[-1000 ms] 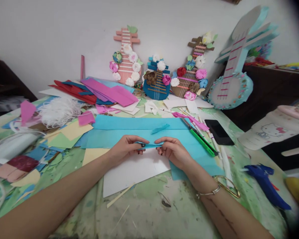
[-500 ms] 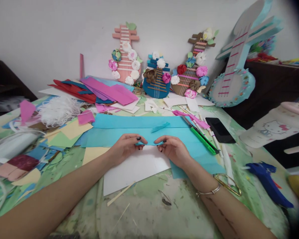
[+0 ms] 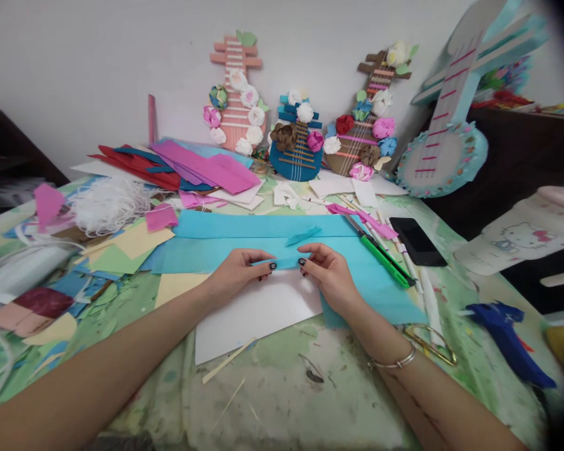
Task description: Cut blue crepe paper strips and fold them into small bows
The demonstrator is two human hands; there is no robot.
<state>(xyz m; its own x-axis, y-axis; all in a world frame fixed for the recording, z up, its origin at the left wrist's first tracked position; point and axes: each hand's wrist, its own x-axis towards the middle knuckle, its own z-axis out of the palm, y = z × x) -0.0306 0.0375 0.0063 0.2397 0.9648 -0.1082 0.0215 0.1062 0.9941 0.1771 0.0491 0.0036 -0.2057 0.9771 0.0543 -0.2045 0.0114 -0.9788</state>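
Observation:
Between the fingertips of both hands I hold a small strip of blue crepe paper (image 3: 289,259). My left hand (image 3: 239,273) pinches its left end, thumb on top. My right hand (image 3: 331,275) has its right end between thumb and fingers. Under and behind my hands lie wide blue crepe paper sheets (image 3: 235,227), with a small twisted blue piece (image 3: 303,235) on top. A white board (image 3: 244,316) lies beneath my hands. To the right, a green utility knife (image 3: 386,260) rests on the blue paper with its blade out.
A black phone (image 3: 417,241), gold-handled scissors (image 3: 431,343) and a blue glue gun (image 3: 507,341) lie to the right, near a white cup (image 3: 521,238). White string (image 3: 110,205) and paper scraps crowd the left. Several flower-decorated paper instruments (image 3: 295,156) stand along the wall.
My thumbs have shifted on the small blue strip, and more of it shows between my fingers. The right fingers have opened slightly and risen. The view has tilted a little.

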